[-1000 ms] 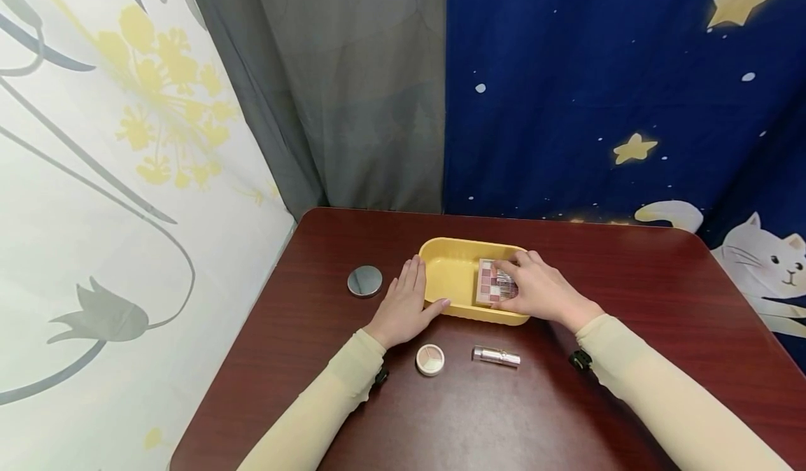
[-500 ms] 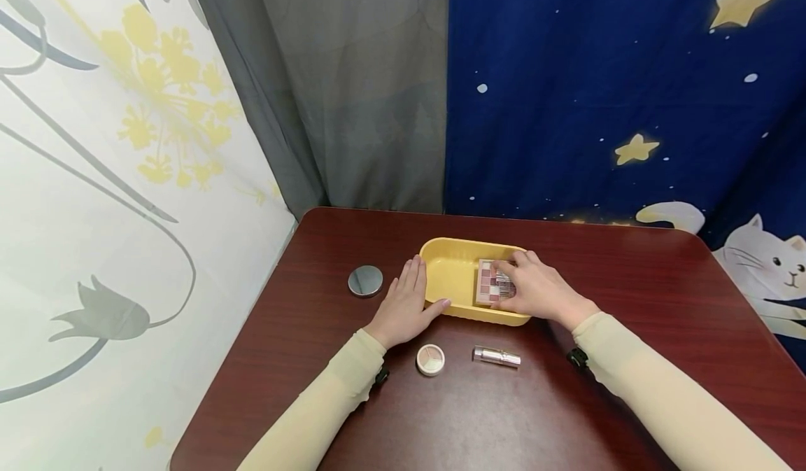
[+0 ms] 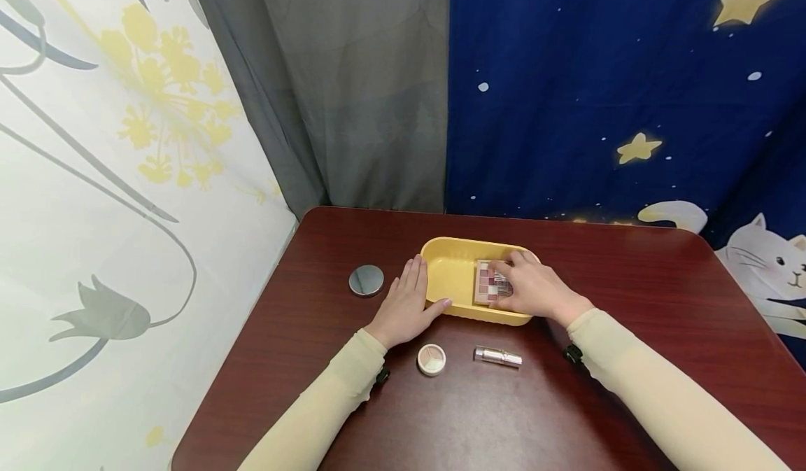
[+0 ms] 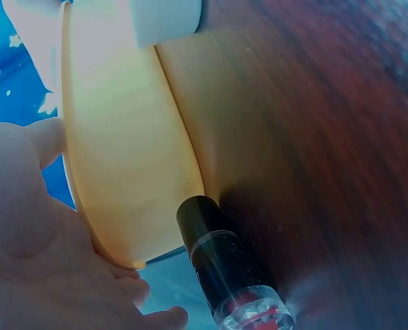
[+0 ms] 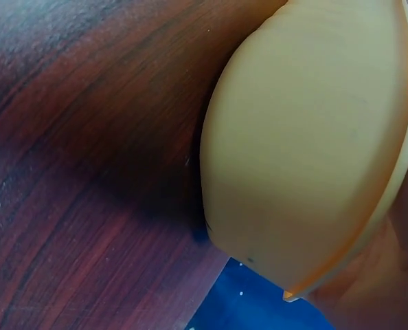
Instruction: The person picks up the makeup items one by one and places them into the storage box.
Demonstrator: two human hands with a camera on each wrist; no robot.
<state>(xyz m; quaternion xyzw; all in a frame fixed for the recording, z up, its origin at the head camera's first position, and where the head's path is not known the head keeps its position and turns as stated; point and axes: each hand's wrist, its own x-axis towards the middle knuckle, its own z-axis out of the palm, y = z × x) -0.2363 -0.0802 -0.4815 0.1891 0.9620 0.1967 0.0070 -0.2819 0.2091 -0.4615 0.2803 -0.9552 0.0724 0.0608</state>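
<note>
In the head view a yellow tray (image 3: 450, 282) stands on the dark red table. An eyeshadow palette (image 3: 488, 282) with small pink and brown squares lies in its right part. My right hand (image 3: 535, 285) reaches over the right end and holds the palette between thumb and fingers; the palette's right part is hidden. My left hand (image 3: 403, 310) rests against the tray's left end, fingers straight. The left wrist view has a dark tube with a clear end (image 4: 224, 268) beside the tray wall (image 4: 132, 137); the hand hides it from the head view. The right wrist view shows the tray's outer wall (image 5: 300, 151).
A round mirror (image 3: 366, 280) lies left of the tray. In front of the tray are a round three-shade compact (image 3: 431, 360) and a shiny pinkish lipstick tube (image 3: 498, 357). Curtains (image 3: 378, 93) hang behind the table's back edge, and a patterned panel (image 3: 126, 247) stands left.
My right hand and the palette have shifted slightly to the left inside the tray, baring more of the tray's right rim. The left hand stays where it was.
</note>
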